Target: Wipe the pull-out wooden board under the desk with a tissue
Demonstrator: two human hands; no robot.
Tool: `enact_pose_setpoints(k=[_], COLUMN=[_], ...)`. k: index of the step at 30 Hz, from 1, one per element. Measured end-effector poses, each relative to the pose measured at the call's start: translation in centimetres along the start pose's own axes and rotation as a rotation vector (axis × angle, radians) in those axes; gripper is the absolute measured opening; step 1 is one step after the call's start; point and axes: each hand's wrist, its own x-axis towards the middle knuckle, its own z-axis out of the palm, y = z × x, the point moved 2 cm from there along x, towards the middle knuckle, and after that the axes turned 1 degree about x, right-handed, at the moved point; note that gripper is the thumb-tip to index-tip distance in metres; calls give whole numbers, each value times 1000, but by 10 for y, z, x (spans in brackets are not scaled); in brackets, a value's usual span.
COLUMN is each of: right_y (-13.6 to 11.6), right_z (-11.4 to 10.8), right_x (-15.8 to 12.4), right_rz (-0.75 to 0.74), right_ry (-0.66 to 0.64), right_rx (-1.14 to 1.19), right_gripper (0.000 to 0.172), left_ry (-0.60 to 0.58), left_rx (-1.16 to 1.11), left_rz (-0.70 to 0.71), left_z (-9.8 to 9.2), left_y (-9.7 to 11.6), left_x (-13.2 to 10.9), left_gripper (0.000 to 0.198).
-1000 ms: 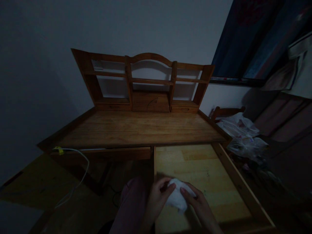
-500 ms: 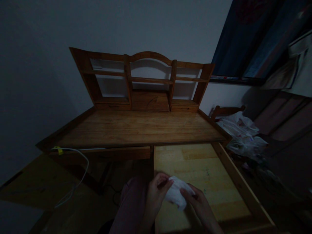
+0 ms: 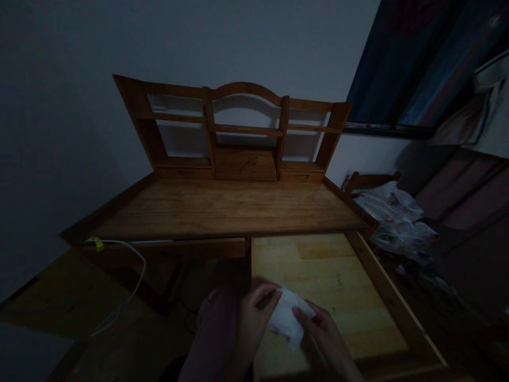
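Observation:
Between my two hands hangs a white, thin, crumpled sheet that looks like a tissue or wipe; its exact kind is hard to tell in the dim light. My left hand pinches its upper left corner between thumb and fingertips. On the other side, my right hand grips the right edge, thumb on top. A loose flap droops at the bottom. Both hands are above the pulled-out drawer, whose pale wooden bottom has small dark marks.
Behind the drawer is a wooden desk with a shelf unit at its back. A white cable with a yellow tag droops at the left front. Plastic bags lie at the right by a wooden chair back.
The white sheet is spread a little flatter, and its lower flap hangs slightly further down. Both hands keep their hold and have barely shifted.

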Motion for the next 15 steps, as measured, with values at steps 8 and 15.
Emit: enact_pose_setpoints(k=[8,15], right_y=[0,0], right_z=[0,-2], right_x=[0,0], right_rz=[-13,-17], right_ry=[-29,9], right_rx=[-1,-61], right_gripper=[34,36], left_ry=[-146,-224], left_rx=[60,44], left_rz=[119,33], left_z=[-4,-4], left_y=[12,0], left_x=[-1,-3], left_gripper=[28,29])
